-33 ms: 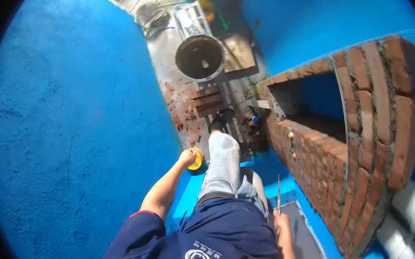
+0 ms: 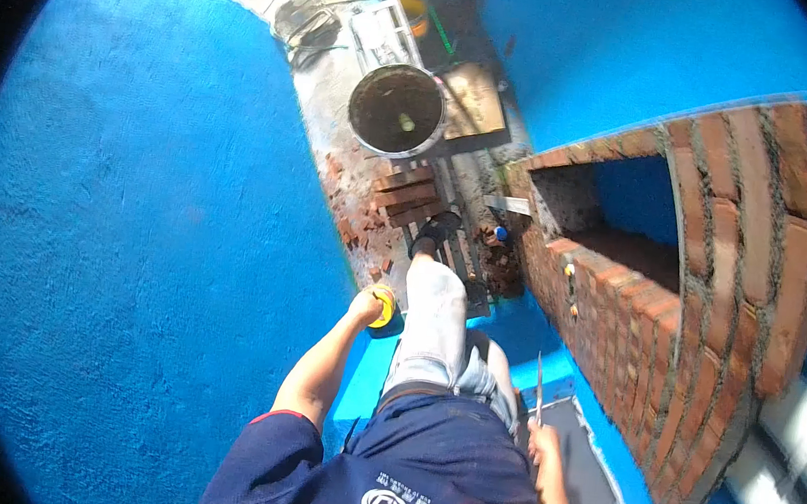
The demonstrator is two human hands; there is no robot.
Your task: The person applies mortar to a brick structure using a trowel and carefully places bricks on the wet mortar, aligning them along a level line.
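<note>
My left hand (image 2: 367,305), out to the left of my leg, is closed on the edge of a yellow round object (image 2: 382,310), whose kind I cannot make out. Low on the right, my right hand (image 2: 543,442) grips what looks like a trowel (image 2: 539,387). Its thin pointed metal blade shows nearly edge-on and points away from me. Ahead of my foot lie several red bricks (image 2: 405,194), side by side on a board. Beyond them stands a round bucket (image 2: 397,110) with greyish-brown stuff and a small pale thing inside.
To my right rises a brick wall (image 2: 714,253) with a rectangular opening and mortar joints. Blue walls (image 2: 134,226) flank the narrow floor. Brick rubble (image 2: 357,228), a wooden board (image 2: 474,101), a white frame (image 2: 382,34), cables and a yellow bucket (image 2: 413,12) lie ahead.
The view has shifted slightly, so the bucket and brick wall appear a little lower and farther right. Both hands keep their holds.
</note>
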